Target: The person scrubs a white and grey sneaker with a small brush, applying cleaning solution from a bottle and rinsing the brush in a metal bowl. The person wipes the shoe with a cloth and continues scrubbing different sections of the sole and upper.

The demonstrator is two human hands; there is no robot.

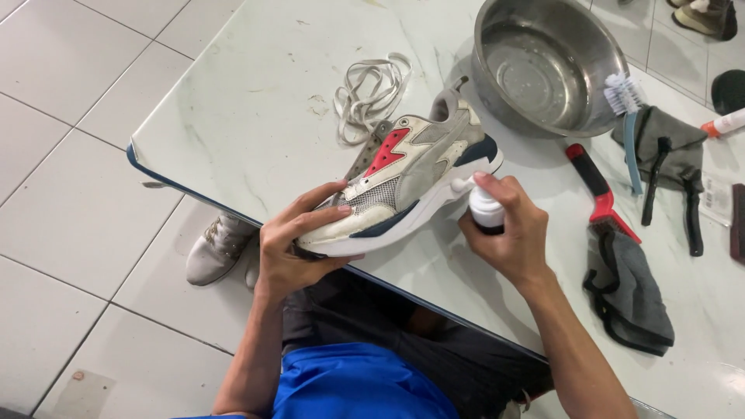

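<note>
Left hand (291, 248) clamps the sneaker (403, 182) toe at the table's (256, 101) near edge, long axis running toward the basin (543, 62), while right hand (504, 233) grips a foam bottle (486, 209) touching its midsole

A small white dispenser bottle (486, 208) stands in the right hand (508, 237); a white-and-orange tube (723, 123) lies at the surface's (256, 109) right edge.

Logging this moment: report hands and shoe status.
Left hand grips sneaker toe. Right hand presses white dispenser bottle against sole. Steel basin, brushes, cloths beside, clear of the hands.
</note>
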